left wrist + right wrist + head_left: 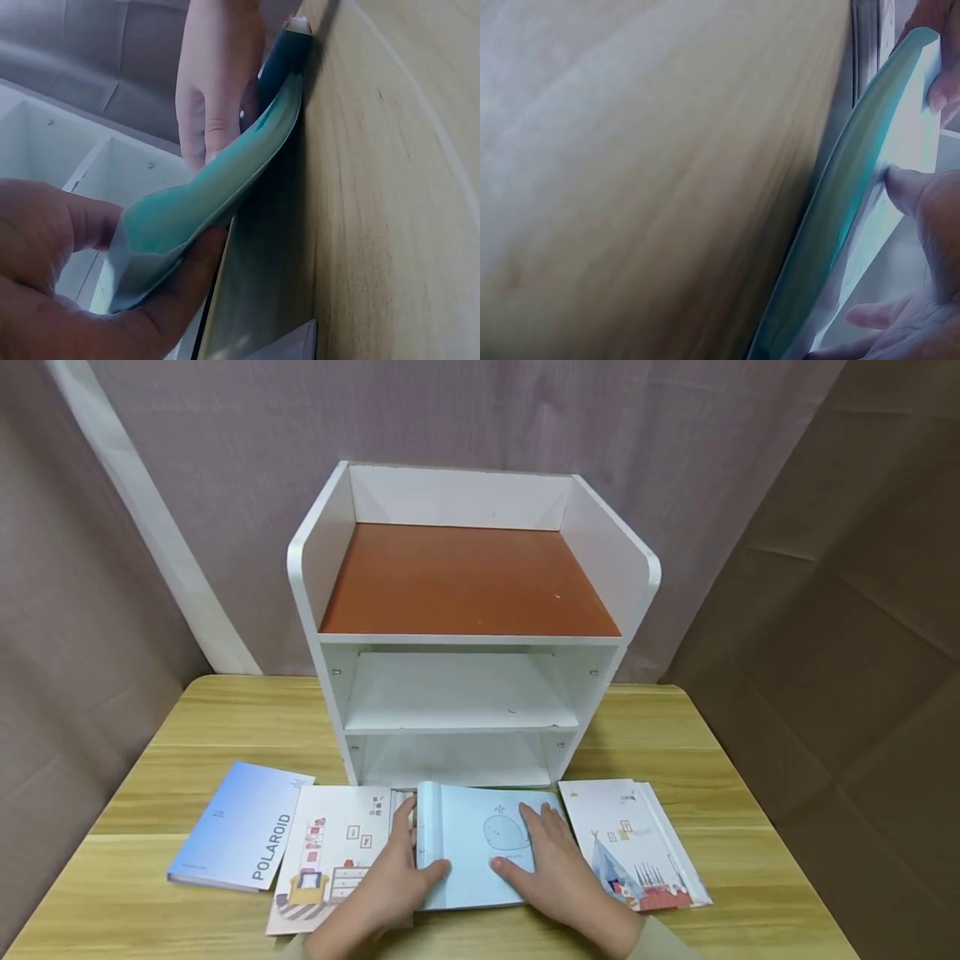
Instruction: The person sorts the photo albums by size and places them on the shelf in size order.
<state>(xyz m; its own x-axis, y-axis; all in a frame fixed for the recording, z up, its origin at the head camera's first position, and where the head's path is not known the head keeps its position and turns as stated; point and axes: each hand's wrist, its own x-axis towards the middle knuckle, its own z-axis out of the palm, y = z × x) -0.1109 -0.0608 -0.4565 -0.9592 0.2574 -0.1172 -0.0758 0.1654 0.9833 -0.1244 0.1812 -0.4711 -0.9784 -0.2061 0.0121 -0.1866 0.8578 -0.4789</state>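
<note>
- The light-blue whale-cover album (468, 839) lies between both hands, under the right fingers.
- The left hand (397, 875) pinches its spine edge, thumb on the cover; the right hand (553, 862) rests spread on the cover, fingers extended.
- Wooden table (750, 877) below, the blue POLAROID album (236, 827) to the left; white shelf unit (615, 556) and mauve curtain (465, 418) behind.

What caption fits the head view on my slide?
In front of a white shelf, left hand grips a light blue book; right hand rests on it.
</note>
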